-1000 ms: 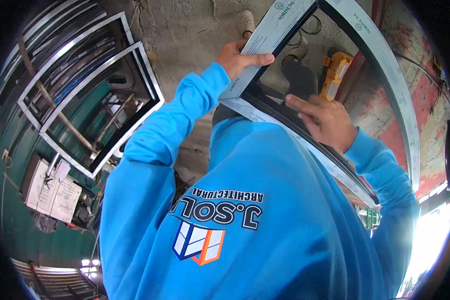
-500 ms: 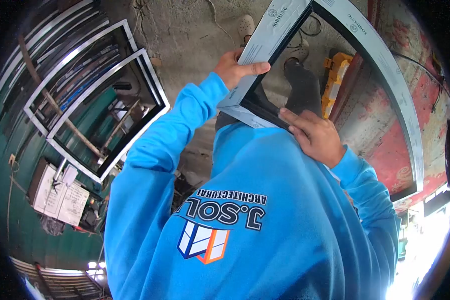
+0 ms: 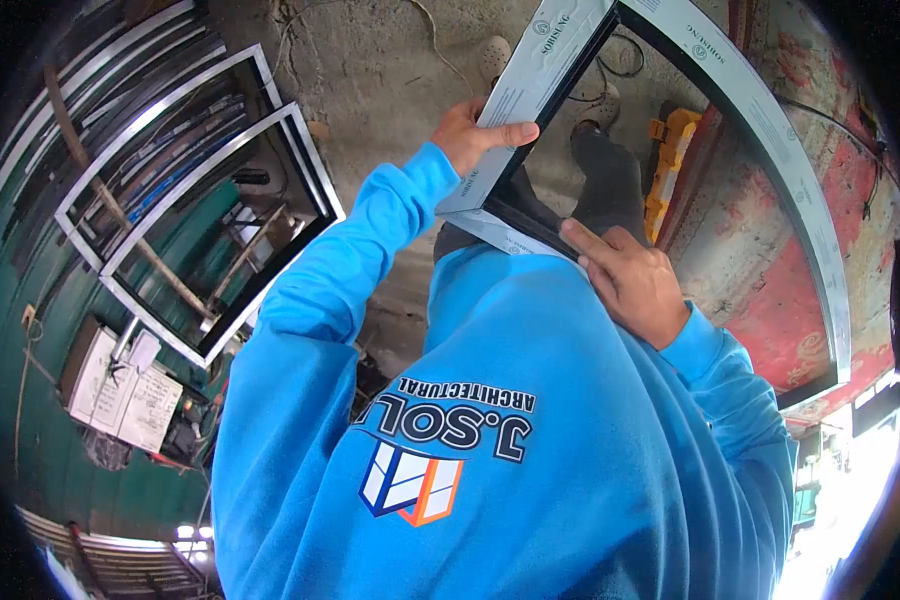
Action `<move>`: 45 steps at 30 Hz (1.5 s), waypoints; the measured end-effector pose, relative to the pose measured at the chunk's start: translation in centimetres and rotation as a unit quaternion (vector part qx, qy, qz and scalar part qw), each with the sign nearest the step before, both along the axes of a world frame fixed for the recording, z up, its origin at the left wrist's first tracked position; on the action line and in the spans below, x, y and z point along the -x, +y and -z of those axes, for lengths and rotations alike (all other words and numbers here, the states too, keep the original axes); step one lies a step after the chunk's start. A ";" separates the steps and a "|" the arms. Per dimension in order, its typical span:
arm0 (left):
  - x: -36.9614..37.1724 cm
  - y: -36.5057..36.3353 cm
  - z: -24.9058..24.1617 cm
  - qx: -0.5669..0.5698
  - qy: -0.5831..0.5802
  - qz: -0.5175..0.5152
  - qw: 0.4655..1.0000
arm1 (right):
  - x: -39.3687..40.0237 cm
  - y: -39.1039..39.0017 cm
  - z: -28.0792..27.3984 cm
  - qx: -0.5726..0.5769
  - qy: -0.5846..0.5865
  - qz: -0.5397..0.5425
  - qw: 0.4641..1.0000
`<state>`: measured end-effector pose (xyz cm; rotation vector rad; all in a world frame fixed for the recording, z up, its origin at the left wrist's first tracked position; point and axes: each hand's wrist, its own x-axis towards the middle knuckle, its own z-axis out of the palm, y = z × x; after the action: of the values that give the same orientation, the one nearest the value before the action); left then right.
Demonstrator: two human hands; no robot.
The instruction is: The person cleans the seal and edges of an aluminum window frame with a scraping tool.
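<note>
A window frame (image 3: 518,95) with grey-white protective film and a black inner edge is held in front of me, its lower end against my waist. My left hand (image 3: 475,138) is closed round its left member, thumb across the face and the other fingers mostly hidden behind. On the lower member lies my right hand (image 3: 630,275), closed over the frame with a finger stretched along the black inner edge. The frame's long curved side reaches out to the far right.
Other metal-edged frames (image 3: 260,112) stand at the left, near a rack of long profiles (image 3: 80,100). A paper sheet (image 3: 135,400) hangs below them. A yellow case (image 3: 672,165) lies on the concrete floor (image 3: 370,50) beside a worn red surface (image 3: 780,280). A loose cable (image 3: 625,55) is near my feet.
My right hand has shifted very slightly on the lower member. The left hand keeps its hold, and the view has moved a little.
</note>
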<state>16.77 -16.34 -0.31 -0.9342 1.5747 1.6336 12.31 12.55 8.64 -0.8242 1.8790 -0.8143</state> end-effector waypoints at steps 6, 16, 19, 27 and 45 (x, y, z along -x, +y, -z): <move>0.2 0.2 -0.4 -0.019 -0.006 -0.013 1.000 | -0.1 -0.5 -0.4 -0.009 0.005 -0.010 1.000; 0.2 0.8 -1.2 0.037 0.007 -0.034 0.999 | -0.6 0.4 2.3 0.021 -0.012 0.003 1.000; 0.2 0.5 -0.6 0.041 0.011 -0.045 0.998 | 0.2 0.4 3.6 0.041 -0.023 0.009 0.999; 0.9 0.7 -2.2 0.068 -0.037 -0.036 0.996 | -0.7 1.4 5.2 0.053 -0.078 0.033 0.995; 2.2 0.9 -1.6 0.087 0.001 -0.015 0.996 | 1.1 1.6 3.0 0.033 -0.028 0.035 0.998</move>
<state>14.57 -15.40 1.29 -1.0517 1.7333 1.5363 11.18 14.11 5.64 -0.7718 1.8488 -0.9389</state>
